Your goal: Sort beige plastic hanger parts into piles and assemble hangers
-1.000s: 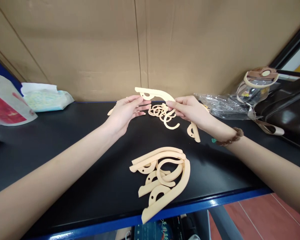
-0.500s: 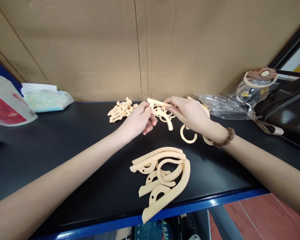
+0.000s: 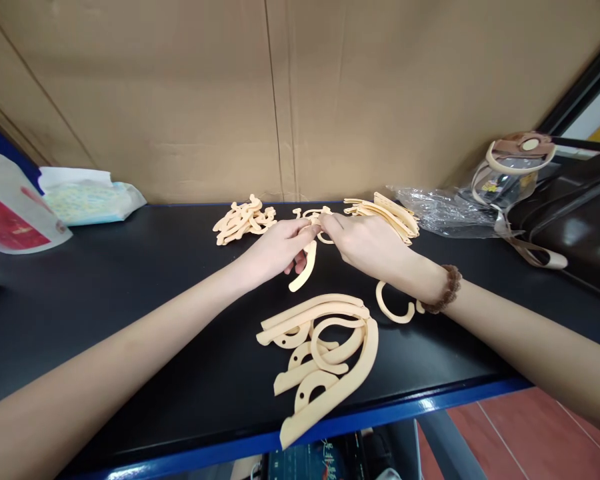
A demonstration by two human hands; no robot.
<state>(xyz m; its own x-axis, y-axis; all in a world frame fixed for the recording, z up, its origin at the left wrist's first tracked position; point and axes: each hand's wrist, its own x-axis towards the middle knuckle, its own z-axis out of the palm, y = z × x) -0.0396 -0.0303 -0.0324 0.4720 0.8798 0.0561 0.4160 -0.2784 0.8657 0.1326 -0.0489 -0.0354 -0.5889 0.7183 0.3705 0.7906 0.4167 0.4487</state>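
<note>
My left hand is closed around a cream plastic folding-hanger arm, whose curved end sticks out downward. My right hand presses its fingertips against the same piece at the left fingertips; the joint between them is mostly hidden. Below my right wrist shows a C-shaped hook; I cannot tell whether it hangs from that hand or lies on the table. Nearer me, several folding hangers with hooks lie overlapping on the black table. Ring-like hook pieces lie partly hidden behind my fingers.
Small cream parts are heaped at the back left, and long hanger arms at the back right. Clear plastic wrapping, a bottle and a dark bag stand right. A tissue pack and white bag are left.
My right hand has come left and closer to my left hand. The held arm has swung so its curved end points down and left. The back-right pile of arms is uncovered.
</note>
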